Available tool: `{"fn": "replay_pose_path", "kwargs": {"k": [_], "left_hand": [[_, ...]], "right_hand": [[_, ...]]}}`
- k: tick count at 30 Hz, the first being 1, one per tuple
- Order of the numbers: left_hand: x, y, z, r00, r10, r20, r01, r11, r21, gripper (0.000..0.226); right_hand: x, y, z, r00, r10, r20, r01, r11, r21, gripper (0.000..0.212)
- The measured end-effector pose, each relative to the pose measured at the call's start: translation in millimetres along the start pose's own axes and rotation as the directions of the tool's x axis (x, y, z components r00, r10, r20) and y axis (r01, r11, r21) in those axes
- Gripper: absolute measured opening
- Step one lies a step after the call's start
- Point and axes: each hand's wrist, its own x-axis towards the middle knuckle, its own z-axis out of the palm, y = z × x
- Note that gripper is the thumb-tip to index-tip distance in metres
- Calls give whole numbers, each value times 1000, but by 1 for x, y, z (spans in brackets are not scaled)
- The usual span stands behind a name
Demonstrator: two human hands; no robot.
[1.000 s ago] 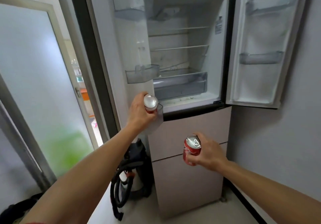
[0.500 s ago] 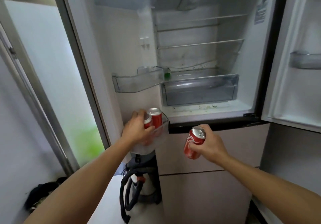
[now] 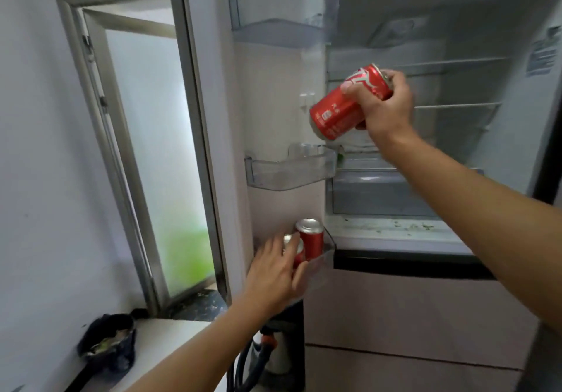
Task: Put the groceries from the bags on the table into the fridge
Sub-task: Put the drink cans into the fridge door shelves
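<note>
The right hand (image 3: pixel 386 109), fingers wrapped round a tilted red can (image 3: pixel 337 112), has risen up near the middle door bin (image 3: pixel 292 175); left hand (image 3: pixel 270 276) fingers still curl round a second can (image 3: pixel 299 258) seated in the bottom door bin (image 3: pixel 325 255), nearly stowed.

place: home kitchen corner | evidence: open fridge (image 3: pixel 410 315); frosted window (image 3: pixel 146 148); vacuum cleaner (image 3: pixel 275 358) beside it
</note>
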Motion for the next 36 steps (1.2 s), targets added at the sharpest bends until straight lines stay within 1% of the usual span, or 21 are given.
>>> {"fn": "replay_pose_path", "kwargs": {"k": [2,4,6,8,9,10,12,14,15,17,21,25,28,31,32,35,36], "left_hand": [[0,-2,1,1000,6,-15,-6,1000,-6,65],[-1,-3,2,1000,3,-6,-3,1000,-5,67],[-3,-5,3,1000,9,-10,-9,1000,-25,66],[-5,-10,4,999,31,-35,-32,999,-31,64],[-6,-11,5,997,47,-56,-48,998,-27,63],[-6,-13,5,995,58,-77,-60,998,-21,62],[-5,-17,7,993,68,-95,-70,998,-12,61],[-4,-18,7,995,63,-79,-64,998,-2,62],[-3,-19,7,996,60,-70,-59,998,10,63],[-2,-19,6,996,62,-60,-60,998,37,63],[-1,-18,5,998,45,-35,-43,998,46,66],[-1,-19,6,999,34,5,-34,999,36,65],[-2,-21,4,999,32,4,-32,999,42,64],[-11,-21,0,998,38,-47,-35,997,74,60],[-16,-20,-1,997,40,-69,-34,996,88,59],[-32,-19,-5,989,40,-141,-30,997,77,62],[-37,-19,-7,987,46,-156,-37,998,60,61]], "right_hand": [[14,-4,28,995,46,88,-38,995,-94,72],[17,3,52,973,139,182,-95,968,-231,72],[15,19,70,956,189,223,-100,929,-355,59],[14,33,78,956,185,227,-71,899,-432,46],[15,37,80,957,184,226,-65,892,-448,47],[15,39,80,955,195,223,-71,881,-468,53],[16,40,76,956,207,208,-52,818,-572,67],[14,39,71,961,199,193,-16,733,-680,68],[13,38,70,964,193,183,-10,713,-701,68],[11,36,67,970,187,156,-16,688,-726,69],[3,34,57,961,243,135,-57,648,-760,66],[-2,34,54,958,240,159,-28,627,-778,71],[-7,36,48,949,235,212,4,661,-750,71],[-17,40,40,948,201,245,22,730,-683,55],[-20,43,37,952,187,241,18,754,-656,55],[-34,50,30,970,138,199,13,790,-613,75],[-40,52,27,975,124,183,12,797,-604,77]]}}
